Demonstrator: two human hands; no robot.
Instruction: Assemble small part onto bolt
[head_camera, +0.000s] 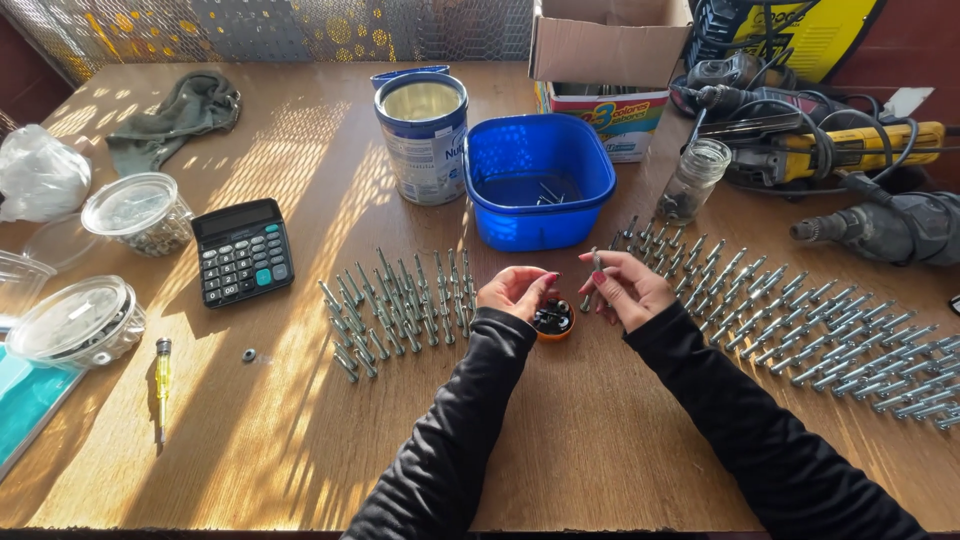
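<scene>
My left hand curls over a small orange cup of dark nuts or washers on the wooden table, fingertips at its rim. My right hand holds a grey anchor bolt upright between its fingers, just right of the cup. A group of several anchor bolts lies in rows to the left of my hands. A larger spread of bolts runs to the right. Both arms wear black sleeves.
A blue plastic tub, a metal tin, a glass jar and a cardboard box stand behind. Power drills lie at right. A calculator, lidded containers, a yellow screwdriver and a cloth are at left.
</scene>
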